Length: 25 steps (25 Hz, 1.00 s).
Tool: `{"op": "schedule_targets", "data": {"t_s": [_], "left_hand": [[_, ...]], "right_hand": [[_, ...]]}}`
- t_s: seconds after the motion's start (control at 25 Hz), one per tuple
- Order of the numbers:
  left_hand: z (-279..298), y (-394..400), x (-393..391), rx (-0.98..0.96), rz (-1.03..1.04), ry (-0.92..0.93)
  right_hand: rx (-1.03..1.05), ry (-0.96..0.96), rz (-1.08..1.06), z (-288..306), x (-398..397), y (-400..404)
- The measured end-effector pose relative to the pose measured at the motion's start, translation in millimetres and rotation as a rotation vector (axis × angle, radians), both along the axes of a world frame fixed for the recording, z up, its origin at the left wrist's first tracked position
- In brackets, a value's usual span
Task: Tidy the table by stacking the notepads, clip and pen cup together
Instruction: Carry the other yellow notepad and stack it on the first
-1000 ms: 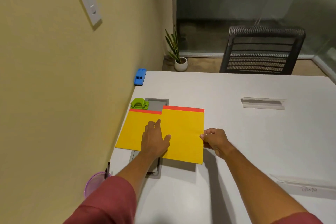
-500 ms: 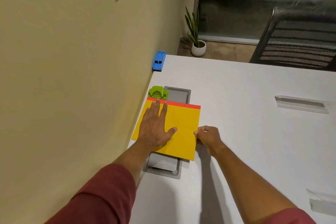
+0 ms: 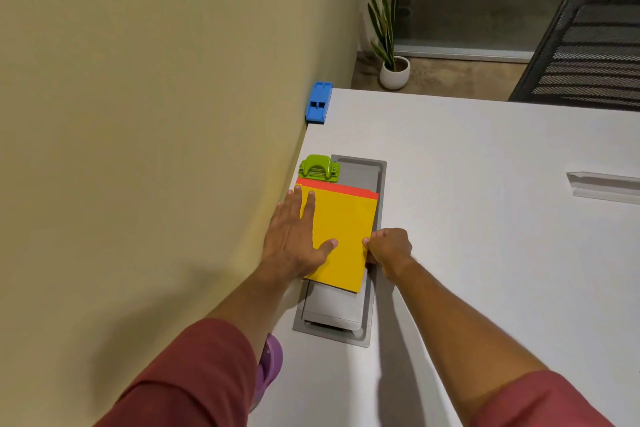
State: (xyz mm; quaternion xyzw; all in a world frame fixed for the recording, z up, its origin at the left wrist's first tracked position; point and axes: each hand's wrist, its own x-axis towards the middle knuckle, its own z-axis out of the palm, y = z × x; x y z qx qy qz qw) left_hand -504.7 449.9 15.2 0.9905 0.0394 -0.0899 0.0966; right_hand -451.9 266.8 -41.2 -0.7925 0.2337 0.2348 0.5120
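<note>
Looking down, I see my left hand (image 3: 294, 239) lying flat with fingers straight on the yellow notepads (image 3: 343, 236), which sit stacked against the wall at the white table's (image 3: 485, 218) left edge. My right hand (image 3: 388, 248), fingers curled, pinches the stack's right edge. Touching the far end sits the green clip (image 3: 318, 168). Nearest me, the purple pen cup (image 3: 268, 364) peeks from behind my left sleeve.
</note>
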Motion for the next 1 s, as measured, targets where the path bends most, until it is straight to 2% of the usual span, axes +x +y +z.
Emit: {"op": "schedule_targets", "data": {"t_s": [0.24,0.76,1.0], "left_hand": [[-1,4,1,-0.002,0.012,0.003],[4,8,-1,0.051,0.006,0.005],[11,8,-7,0.049,0.002,-0.014]], "right_hand": [[-0.082,-0.011,-0.041,2,1,9],[-0.170,-0.034,0.141,25,0,19],[-0.189,-0.209,0.250,41,-19,19]]}}
